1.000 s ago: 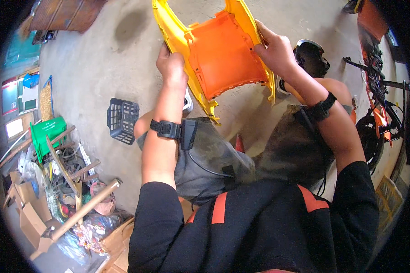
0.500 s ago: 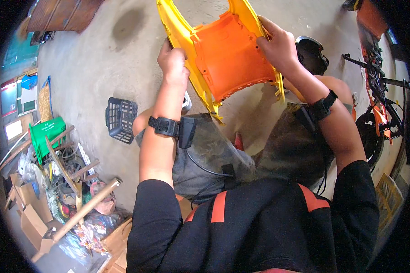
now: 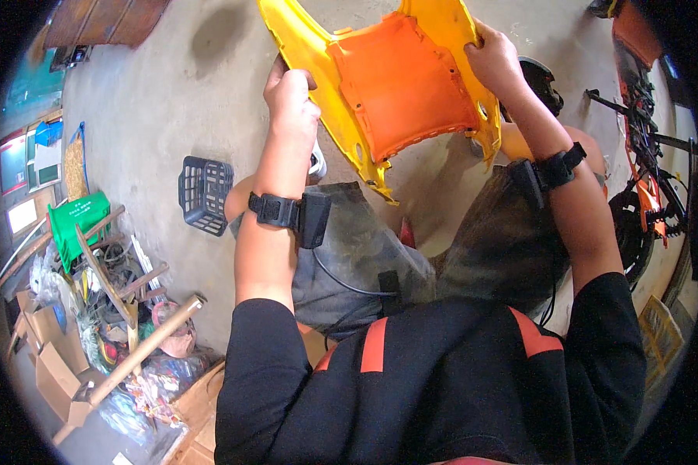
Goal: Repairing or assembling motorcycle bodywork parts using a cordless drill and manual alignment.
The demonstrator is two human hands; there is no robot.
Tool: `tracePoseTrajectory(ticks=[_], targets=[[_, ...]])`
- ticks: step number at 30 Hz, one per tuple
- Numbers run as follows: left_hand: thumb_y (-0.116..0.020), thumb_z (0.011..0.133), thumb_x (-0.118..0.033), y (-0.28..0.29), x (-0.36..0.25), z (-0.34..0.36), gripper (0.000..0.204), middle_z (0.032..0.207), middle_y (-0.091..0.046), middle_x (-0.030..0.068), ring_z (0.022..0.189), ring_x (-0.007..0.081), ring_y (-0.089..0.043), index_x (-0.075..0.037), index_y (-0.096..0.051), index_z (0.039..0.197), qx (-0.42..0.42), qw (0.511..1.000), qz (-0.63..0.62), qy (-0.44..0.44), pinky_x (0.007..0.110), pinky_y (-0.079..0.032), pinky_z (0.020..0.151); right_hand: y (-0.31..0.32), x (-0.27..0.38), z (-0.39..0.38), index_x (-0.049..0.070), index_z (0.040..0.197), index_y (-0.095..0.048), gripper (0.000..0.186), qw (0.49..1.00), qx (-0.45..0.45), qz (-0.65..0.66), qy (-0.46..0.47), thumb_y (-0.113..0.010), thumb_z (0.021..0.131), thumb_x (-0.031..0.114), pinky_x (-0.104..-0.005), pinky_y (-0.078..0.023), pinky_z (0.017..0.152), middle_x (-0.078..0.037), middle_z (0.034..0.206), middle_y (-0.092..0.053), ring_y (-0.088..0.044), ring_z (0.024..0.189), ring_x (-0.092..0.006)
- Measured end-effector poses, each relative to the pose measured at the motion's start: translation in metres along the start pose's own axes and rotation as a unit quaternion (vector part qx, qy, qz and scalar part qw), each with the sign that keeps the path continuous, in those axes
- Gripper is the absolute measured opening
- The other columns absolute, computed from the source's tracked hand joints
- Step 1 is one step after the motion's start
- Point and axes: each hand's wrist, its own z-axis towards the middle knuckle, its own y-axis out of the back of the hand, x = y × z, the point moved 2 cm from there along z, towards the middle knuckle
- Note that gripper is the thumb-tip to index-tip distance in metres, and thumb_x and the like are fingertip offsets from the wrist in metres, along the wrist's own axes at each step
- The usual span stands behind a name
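Note:
Held out in front of my knees is a curved plastic fairing panel (image 3: 407,89), orange in the middle with yellow side wings; its far end runs out of the picture. My left hand (image 3: 291,101) is closed round the outer edge of the left yellow wing. On the other side, my right hand (image 3: 492,63) grips the edge of the right wing, thumb on the near face. Small holes and tabs line the panel's near rim. Fingers behind the wings are partly hidden.
A black plastic basket (image 3: 205,195) stands on the concrete floor by my left knee. Farther left lie a green bin (image 3: 77,225), a long pole (image 3: 143,353), cardboard and bagged scrap. A dark rounded part (image 3: 543,84) is beyond my right knee; a stripped motorcycle frame (image 3: 647,186) stands far right.
The panel has tilted, showing more of its yellow wings, and shifted slightly up the picture. My right hand has moved right with it; my left hand has moved slightly up and left.

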Motion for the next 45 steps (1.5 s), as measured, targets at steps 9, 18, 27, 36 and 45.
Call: tracePoseTrajectory(ticks=[9,18,27,36,45], targets=[[-0.036,0.082,0.017,-0.013,-0.017,-0.006,0.051,0.119,-0.062,0.0143,0.104,0.0251,-0.063,0.003,-0.056,0.126,-0.074,0.996,0.022,-0.037,0.035,-0.05,0.093,0.014,-0.003,0.005,0.003,0.126,-0.06,0.047,0.967,0.004,0.236,-0.093,-0.05,0.08,-0.004,-0.0252,-0.049,0.082,-0.006,0.108,-0.067,-0.063,0.093,-0.0144],[-0.042,0.084,0.016,-0.012,-0.02,-0.004,0.045,0.113,-0.064,0.0111,0.1,0.0222,-0.064,0.004,-0.058,0.124,-0.092,0.992,-0.001,-0.087,0.033,-0.05,0.09,0.026,0.003,0.002,0.005,0.128,-0.06,0.05,0.977,-0.027,0.201,-0.061,-0.05,0.08,-0.005,-0.0236,-0.049,0.081,-0.006,0.107,-0.068,-0.063,0.093,-0.0109],[-0.043,0.082,0.015,-0.012,-0.014,-0.001,0.037,0.104,-0.065,0.0094,0.094,0.0194,-0.063,0.006,-0.06,0.113,-0.112,0.987,0.052,-0.105,0.031,-0.048,0.087,0.025,0.001,0.001,0.002,0.128,-0.058,0.049,0.962,-0.026,0.263,-0.066,-0.05,0.081,-0.006,-0.0241,-0.048,0.084,-0.006,0.11,-0.067,-0.063,0.096,-0.013],[-0.038,0.081,0.016,-0.032,-0.014,-0.015,0.045,0.108,-0.065,0.0089,0.096,0.02,-0.064,0.002,-0.059,0.119,-0.081,0.992,0.034,-0.089,0.032,-0.049,0.089,0.009,0.008,-0.007,0.005,0.129,-0.058,0.051,0.976,-0.023,0.218,-0.019,-0.05,0.08,-0.004,-0.0261,-0.046,0.09,-0.008,0.113,-0.067,-0.062,0.101,-0.0144],[-0.037,0.081,0.018,-0.044,-0.006,-0.015,0.051,0.113,-0.063,0.0094,0.099,0.0201,-0.063,0.001,-0.056,0.125,-0.042,0.995,0.035,-0.079,0.032,-0.051,0.089,-0.002,0.008,-0.008,0.017,0.126,-0.06,0.049,0.994,-0.085,0.072,0.007,-0.048,0.079,0.005,-0.0387,-0.049,0.09,-0.018,0.108,-0.067,-0.063,0.105,-0.0335]])
